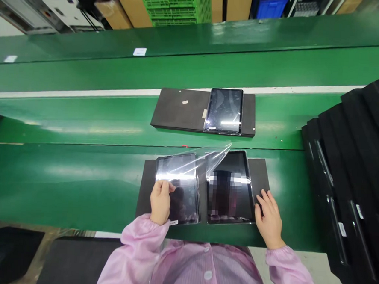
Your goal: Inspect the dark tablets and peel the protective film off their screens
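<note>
Two dark tablets lie side by side on a black foam pad in front of me. My left hand is closed in a pinch over the left tablet. From it a clear plastic film stretches up and right. The film is lifted off much of the right tablet, with its raised edge near that tablet's top-left corner. My right hand lies open, fingers spread, against the right tablet's right edge and the pad. A small white label shows at the left tablet's lower edge.
Another film-covered tablet rests on a second black pad farther back on the green belt. Stacked black pads with tablets lean at the right. Behind the line stand green crates and a blue bin.
</note>
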Demonstrator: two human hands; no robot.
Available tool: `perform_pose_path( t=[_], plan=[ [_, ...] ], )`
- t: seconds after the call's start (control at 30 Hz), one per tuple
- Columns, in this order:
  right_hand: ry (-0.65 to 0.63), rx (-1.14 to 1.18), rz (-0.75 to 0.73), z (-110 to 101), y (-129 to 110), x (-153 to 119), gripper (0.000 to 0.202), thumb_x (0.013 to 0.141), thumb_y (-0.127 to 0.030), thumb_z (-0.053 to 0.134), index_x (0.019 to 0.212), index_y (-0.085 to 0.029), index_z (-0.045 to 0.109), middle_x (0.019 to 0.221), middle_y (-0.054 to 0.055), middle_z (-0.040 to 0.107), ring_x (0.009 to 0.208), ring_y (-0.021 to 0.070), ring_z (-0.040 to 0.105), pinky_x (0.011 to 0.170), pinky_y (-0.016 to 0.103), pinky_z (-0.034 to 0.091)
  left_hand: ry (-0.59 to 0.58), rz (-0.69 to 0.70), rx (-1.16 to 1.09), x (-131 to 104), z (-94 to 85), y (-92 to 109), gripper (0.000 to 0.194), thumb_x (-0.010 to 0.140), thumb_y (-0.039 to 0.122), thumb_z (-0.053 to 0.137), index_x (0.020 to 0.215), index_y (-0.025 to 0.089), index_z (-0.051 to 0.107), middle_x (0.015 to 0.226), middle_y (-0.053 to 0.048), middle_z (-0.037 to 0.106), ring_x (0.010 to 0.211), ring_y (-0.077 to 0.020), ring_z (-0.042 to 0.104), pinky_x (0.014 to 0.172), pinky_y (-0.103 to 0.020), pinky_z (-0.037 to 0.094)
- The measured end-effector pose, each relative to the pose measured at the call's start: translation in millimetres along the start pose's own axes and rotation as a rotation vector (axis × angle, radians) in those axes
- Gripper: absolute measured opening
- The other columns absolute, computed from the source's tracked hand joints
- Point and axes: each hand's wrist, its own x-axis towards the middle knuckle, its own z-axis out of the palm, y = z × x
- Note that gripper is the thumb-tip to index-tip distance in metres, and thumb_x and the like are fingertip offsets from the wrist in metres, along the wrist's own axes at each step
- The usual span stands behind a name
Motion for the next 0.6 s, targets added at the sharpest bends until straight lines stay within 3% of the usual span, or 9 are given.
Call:
perform_pose_path(
  t=[0.17,0.3,0.4,0.47,0.57,0.6],
  plan=[
    [0.019,0.015,0.018,-7.0,-8.4,8.0,0.024,0.091,-0.023,0.041,0.107,-0.014,0.057,0.115,0.015,0.062,0.117,0.0302,0.05,0.093,0.052,0.043,-0.014,-0.151,-0.239,-23.8,0.4,13.8,0.031,0.074,0.047,0.057,0.074,0.018,0.046,0.066,-0.001,0.062,0.059,-0.0152,0.061,0.063,-0.033,0.051],
    [-0.011,0.112,-0.039,-12.9,-48.8,15.9,0.03,0.088,-0.018,0.045,0.117,-0.015,0.049,0.116,0.015,0.06,0.118,0.0296,0.048,0.097,0.057,0.039,-0.053,-0.237,-0.408,-45.4,-4.2,28.9,0.035,0.069,0.046,0.068,0.076,0.018,0.048,0.07,-0.002,0.068,0.063,-0.0176,0.065,0.068,-0.035,0.053],
    [-0.072,0.32,-0.111,-7.9,-89.9,20.3,0.041,0.085,-0.014,0.045,0.126,-0.014,0.04,0.124,0.017,0.053,0.12,0.0253,0.046,0.095,0.048,0.045,-0.025,-0.118,-0.415,-56.1,-6.4,57.1,0.029,0.072,0.042,0.068,0.077,0.018,0.051,0.069,-0.001,0.07,0.063,-0.0182,0.066,0.067,-0.034,0.055],
    [-0.037,0.415,-0.123,-5.6,-115.2,24.9,0.049,0.085,-0.015,0.045,0.132,-0.014,0.033,0.128,0.019,0.048,0.123,0.0259,0.042,0.095,0.048,0.045,0.079,0.055,-0.429,-62.0,-8.9,86.4,0.022,0.074,0.036,0.067,0.077,0.019,0.053,0.067,0.002,0.069,0.059,-0.0174,0.065,0.065,-0.033,0.056],
    [0.101,0.492,-0.162,-15.3,-146.6,36.2,0.064,0.088,-0.037,0.048,0.139,-0.012,0.02,0.135,0.024,0.036,0.129,0.0333,0.032,0.098,0.057,0.038,0.216,0.241,-0.421,-77.5,-19.7,129.0,0.013,0.075,0.029,0.065,0.073,0.021,0.054,0.063,0.006,0.067,0.059,-0.0163,0.063,0.068,-0.032,0.056],
    [0.137,0.521,-0.193,-22.7,-154.9,40.7,0.073,0.088,-0.049,0.047,0.141,-0.01,0.015,0.136,0.025,0.032,0.131,0.0361,0.03,0.099,0.061,0.034,0.153,0.192,-0.369,-85.5,-25.1,138.1,0.011,0.076,0.027,0.064,0.074,0.022,0.055,0.068,0.006,0.069,0.064,-0.0169,0.065,0.072,-0.032,0.056]
  ],
)
